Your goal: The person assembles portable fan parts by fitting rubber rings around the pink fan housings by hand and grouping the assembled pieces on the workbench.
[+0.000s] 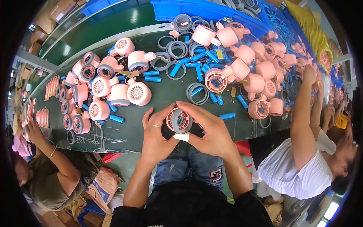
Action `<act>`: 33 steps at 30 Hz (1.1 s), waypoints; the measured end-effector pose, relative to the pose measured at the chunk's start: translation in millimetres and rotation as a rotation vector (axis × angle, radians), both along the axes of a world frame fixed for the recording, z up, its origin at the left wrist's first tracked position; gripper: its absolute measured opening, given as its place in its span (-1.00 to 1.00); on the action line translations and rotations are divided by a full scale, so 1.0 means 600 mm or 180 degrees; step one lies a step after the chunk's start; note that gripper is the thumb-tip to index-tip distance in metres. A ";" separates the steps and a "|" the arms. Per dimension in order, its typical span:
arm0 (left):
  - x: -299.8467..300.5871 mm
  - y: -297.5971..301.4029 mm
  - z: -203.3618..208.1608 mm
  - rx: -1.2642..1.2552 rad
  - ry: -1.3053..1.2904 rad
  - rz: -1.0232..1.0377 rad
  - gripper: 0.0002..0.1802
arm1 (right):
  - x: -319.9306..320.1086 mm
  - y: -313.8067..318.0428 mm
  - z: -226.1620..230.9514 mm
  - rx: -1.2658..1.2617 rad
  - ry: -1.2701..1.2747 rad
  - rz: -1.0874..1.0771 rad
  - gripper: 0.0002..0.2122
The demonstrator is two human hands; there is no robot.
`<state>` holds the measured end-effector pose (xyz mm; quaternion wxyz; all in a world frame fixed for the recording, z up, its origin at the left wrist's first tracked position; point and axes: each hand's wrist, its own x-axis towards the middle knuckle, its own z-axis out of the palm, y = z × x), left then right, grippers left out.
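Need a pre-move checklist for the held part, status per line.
1. Grip: ok. Left hand and right hand both cup the pink fan housing.
2. Gray ring flat on the housing: not ok. It sits tilted across the face.
3. Circuit board visible inside the housing: ok, seen through the ring.
4. Back of the housing undamaged: cannot tell, it faces away.
5. Clearance from the co-worker's hand on the right: ok, well apart.
6. Nearby blue battery cell out of the grip: ok, lying on the green table.
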<state>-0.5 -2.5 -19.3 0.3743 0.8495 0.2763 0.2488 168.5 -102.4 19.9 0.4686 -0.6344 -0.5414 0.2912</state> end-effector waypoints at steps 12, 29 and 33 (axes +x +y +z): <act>-0.009 0.005 0.005 -0.0391 0.0105 -0.0078 -0.01 | -0.022 0.020 0.028 -0.0287 -0.1146 0.0104 -0.42; -0.001 0.008 -0.001 -0.1642 -0.0369 0.0214 -0.27 | -0.021 0.005 0.009 -0.0244 -0.0622 -0.0600 -0.50; -0.004 0.000 0.006 -0.1232 -0.0374 0.0246 -0.43 | -0.023 0.014 -0.001 -0.0283 -0.0406 -0.0668 -0.63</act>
